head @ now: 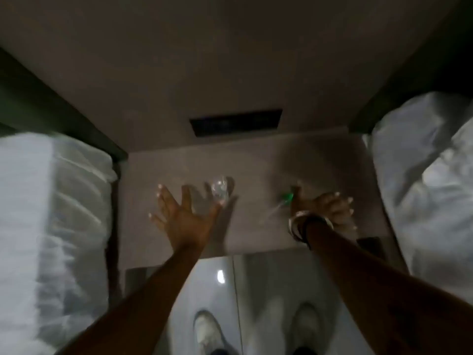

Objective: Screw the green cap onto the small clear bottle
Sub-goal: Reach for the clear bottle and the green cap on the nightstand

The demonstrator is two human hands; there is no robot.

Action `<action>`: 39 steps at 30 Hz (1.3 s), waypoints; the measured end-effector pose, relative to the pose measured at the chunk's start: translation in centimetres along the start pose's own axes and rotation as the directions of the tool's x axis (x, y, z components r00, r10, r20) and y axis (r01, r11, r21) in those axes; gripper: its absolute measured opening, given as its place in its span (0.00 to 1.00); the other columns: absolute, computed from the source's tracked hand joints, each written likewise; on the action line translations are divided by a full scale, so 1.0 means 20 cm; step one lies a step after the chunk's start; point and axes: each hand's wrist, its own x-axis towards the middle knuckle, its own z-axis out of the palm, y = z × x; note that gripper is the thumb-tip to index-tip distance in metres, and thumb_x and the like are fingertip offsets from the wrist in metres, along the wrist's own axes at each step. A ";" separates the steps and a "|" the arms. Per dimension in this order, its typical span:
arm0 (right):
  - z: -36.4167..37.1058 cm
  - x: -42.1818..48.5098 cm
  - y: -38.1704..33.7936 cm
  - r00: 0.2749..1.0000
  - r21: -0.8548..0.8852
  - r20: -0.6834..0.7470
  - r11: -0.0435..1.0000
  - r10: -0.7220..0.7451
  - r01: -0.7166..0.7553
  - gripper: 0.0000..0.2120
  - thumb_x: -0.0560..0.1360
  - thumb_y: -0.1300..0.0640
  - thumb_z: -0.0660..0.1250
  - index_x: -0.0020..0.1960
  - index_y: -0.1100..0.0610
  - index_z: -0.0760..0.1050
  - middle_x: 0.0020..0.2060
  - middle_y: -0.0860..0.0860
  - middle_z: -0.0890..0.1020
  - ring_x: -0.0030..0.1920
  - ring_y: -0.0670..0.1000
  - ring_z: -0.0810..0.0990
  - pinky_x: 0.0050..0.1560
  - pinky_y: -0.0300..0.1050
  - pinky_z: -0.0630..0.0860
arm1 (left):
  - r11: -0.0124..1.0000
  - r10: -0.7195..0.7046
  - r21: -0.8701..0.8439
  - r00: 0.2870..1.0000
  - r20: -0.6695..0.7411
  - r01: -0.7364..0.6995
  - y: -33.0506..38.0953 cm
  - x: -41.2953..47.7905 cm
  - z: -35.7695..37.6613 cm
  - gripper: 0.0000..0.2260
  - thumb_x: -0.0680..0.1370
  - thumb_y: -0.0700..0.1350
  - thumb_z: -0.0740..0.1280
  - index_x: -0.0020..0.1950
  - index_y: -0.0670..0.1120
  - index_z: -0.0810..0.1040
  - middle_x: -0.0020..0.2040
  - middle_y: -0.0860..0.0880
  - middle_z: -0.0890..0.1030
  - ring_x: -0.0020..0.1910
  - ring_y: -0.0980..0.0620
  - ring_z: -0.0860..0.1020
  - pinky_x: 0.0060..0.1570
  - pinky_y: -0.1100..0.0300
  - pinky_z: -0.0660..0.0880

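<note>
Blurry frame. Your left hand (183, 216) is spread open, fingers splayed, just beside the small clear bottle (220, 192) standing on the grey bedside table (256, 160); thumb near it, contact unclear. Your right hand (323, 206), bracelets (298, 225) on the wrist, sits at the green cap (287, 197); can't tell if you're gripping it. White bedding (38, 213) on both sides, your white shoes (207, 331) on the glossy floor below.

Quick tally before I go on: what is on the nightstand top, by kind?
Clear bottle: 1
Green cap: 1
Total: 2, both on the nightstand. Blur may hide anything smaller.
</note>
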 end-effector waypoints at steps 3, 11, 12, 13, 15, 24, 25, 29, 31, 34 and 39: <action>0.20 0.15 -0.05 0.981 0.010 0.021 0.981 0.195 -0.195 0.48 0.70 0.29 0.58 0.72 0.66 0.54 0.76 0.65 0.45 0.76 0.67 0.44 0.73 0.71 0.41 | 0.996 -0.064 -0.057 0.998 0.003 0.064 0.06 0.10 0.23 0.46 0.63 0.80 0.55 0.74 0.54 0.61 0.79 0.41 0.49 0.78 0.40 0.48 0.70 0.33 0.43; 0.36 0.33 -0.10 0.987 -0.213 -0.006 0.964 0.162 -0.160 0.31 0.69 0.34 0.63 0.58 0.59 0.76 0.74 0.63 0.62 0.75 0.64 0.55 0.71 0.73 0.51 | 0.923 -0.149 -0.365 0.988 -0.052 0.120 0.16 0.17 0.43 0.28 0.67 0.66 0.70 0.62 0.55 0.76 0.79 0.47 0.55 0.78 0.46 0.52 0.71 0.34 0.43; 0.37 0.33 -0.11 0.983 -0.219 -0.007 0.959 0.185 -0.182 0.30 0.68 0.34 0.64 0.57 0.58 0.77 0.73 0.63 0.65 0.74 0.63 0.57 0.71 0.73 0.52 | 0.907 -0.163 -0.403 0.985 -0.061 0.125 0.16 0.17 0.43 0.26 0.67 0.64 0.72 0.61 0.54 0.77 0.79 0.48 0.55 0.77 0.47 0.53 0.71 0.34 0.43; 0.38 0.33 -0.12 0.978 -0.224 -0.009 0.953 0.210 -0.206 0.29 0.67 0.34 0.65 0.55 0.57 0.78 0.71 0.62 0.68 0.73 0.63 0.60 0.70 0.73 0.53 | 0.889 -0.183 -0.435 0.981 -0.059 0.140 0.16 0.17 0.43 0.25 0.67 0.61 0.73 0.60 0.53 0.78 0.79 0.48 0.56 0.77 0.47 0.54 0.72 0.35 0.43; 0.38 0.34 -0.13 0.970 -0.218 -0.006 0.946 0.243 -0.239 0.26 0.66 0.35 0.66 0.52 0.54 0.80 0.66 0.60 0.74 0.70 0.62 0.65 0.70 0.71 0.56 | 0.872 -0.203 -0.463 0.978 -0.046 0.159 0.17 0.18 0.43 0.24 0.66 0.59 0.75 0.59 0.51 0.79 0.79 0.49 0.56 0.77 0.48 0.54 0.71 0.35 0.42; 0.39 0.39 -0.16 0.992 -0.204 0.032 0.972 0.122 -0.113 0.22 0.68 0.38 0.63 0.48 0.56 0.78 0.59 0.57 0.78 0.66 0.61 0.67 0.69 0.68 0.57 | 0.897 -0.123 -0.429 0.992 -0.012 0.106 0.10 0.12 0.45 0.19 0.66 0.55 0.76 0.54 0.50 0.81 0.79 0.49 0.57 0.77 0.49 0.53 0.71 0.35 0.44; 0.37 0.39 -0.15 0.997 -0.152 0.046 0.987 0.067 -0.059 0.23 0.67 0.37 0.62 0.45 0.56 0.78 0.55 0.56 0.79 0.65 0.61 0.69 0.68 0.66 0.60 | 0.907 -0.113 -0.408 0.994 -0.001 0.103 0.10 0.12 0.45 0.21 0.66 0.56 0.76 0.55 0.51 0.80 0.79 0.49 0.56 0.77 0.49 0.52 0.71 0.35 0.44; 0.20 0.33 -0.14 0.938 0.320 0.037 0.893 -0.344 0.315 0.11 0.68 0.48 0.69 0.38 0.57 0.81 0.53 0.59 0.83 0.65 0.60 0.73 0.71 0.56 0.64 | 0.910 0.008 -0.414 0.999 0.033 0.006 0.16 0.07 0.47 0.31 0.64 0.64 0.74 0.64 0.57 0.74 0.79 0.49 0.54 0.78 0.48 0.51 0.70 0.37 0.42; 0.12 0.26 -0.17 0.895 0.509 -0.091 0.752 -0.436 0.418 0.05 0.68 0.54 0.74 0.42 0.53 0.81 0.68 0.56 0.74 0.71 0.56 0.66 0.71 0.51 0.59 | 0.891 0.032 -0.454 0.997 0.065 0.001 0.18 0.08 0.46 0.30 0.63 0.66 0.72 0.63 0.58 0.75 0.79 0.49 0.54 0.78 0.48 0.51 0.70 0.37 0.41; 0.16 -0.04 -0.48 0.680 0.675 -0.050 0.478 -0.731 0.563 0.09 0.68 0.56 0.75 0.43 0.44 0.78 0.73 0.52 0.66 0.72 0.53 0.63 0.69 0.45 0.60 | 0.889 -0.165 -0.441 0.985 -0.058 0.123 -0.05 0.23 0.35 0.25 0.64 0.63 0.73 0.59 0.57 0.78 0.79 0.49 0.56 0.77 0.47 0.52 0.71 0.36 0.43; 0.05 -0.10 -0.50 0.575 0.673 -0.162 0.336 -0.802 0.659 0.12 0.67 0.55 0.73 0.50 0.48 0.77 0.72 0.54 0.66 0.71 0.53 0.65 0.70 0.46 0.64 | 0.861 -0.091 -0.500 0.995 0.027 0.092 0.01 0.19 0.40 0.22 0.65 0.58 0.76 0.57 0.56 0.79 0.78 0.52 0.56 0.77 0.51 0.50 0.72 0.44 0.41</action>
